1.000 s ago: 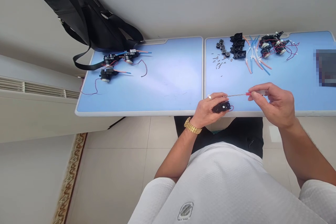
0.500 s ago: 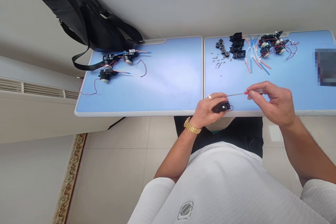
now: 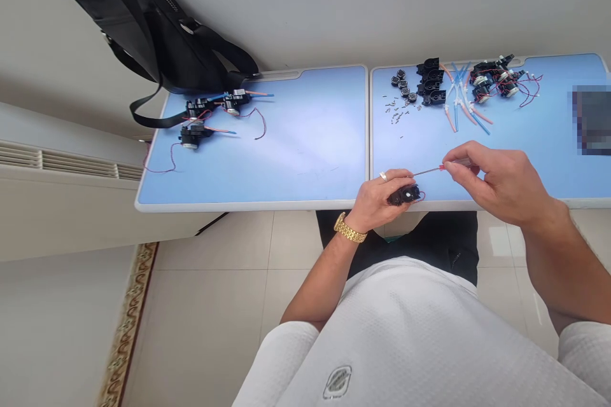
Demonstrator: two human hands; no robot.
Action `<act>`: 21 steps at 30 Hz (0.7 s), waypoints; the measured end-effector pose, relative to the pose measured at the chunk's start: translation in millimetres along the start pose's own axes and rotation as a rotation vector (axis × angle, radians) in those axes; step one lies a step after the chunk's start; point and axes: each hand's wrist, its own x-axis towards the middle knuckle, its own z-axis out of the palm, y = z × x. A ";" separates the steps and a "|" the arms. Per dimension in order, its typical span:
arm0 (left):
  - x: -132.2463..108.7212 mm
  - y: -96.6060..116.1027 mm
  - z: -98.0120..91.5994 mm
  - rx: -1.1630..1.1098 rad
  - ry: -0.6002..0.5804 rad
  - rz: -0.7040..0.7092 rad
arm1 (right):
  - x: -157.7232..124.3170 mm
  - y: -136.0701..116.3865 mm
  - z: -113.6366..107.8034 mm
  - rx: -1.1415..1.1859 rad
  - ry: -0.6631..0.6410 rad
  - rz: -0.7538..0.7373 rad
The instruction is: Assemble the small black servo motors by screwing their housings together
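Observation:
My left hand is closed around a small black pump-like assembly at the table's front edge, with a reddish wire curling from its right end. In my right hand is a screwdriver, gripped by its red and clear handle between thumb and fingers. The thin shaft points left, its tip at the fingertips of my left hand beside the assembly. Fingers hide the exact contact of the tip.
Loose screws, small round motors, black housings, crossed blue and orange tubes and wired assemblies lie at the right table's back. Finished-looking assemblies sit on the left table by a black bag.
The screwdriver handle has shifted slightly left and up, so the shaft tilts more. My right hand has turned and its grip has changed. My left hand is nearly still on the black assembly.

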 end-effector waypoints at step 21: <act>4.4 7.1 -3.3 -0.062 0.019 -0.268 | 5.7 -25.2 -5.2 0.087 0.236 -0.108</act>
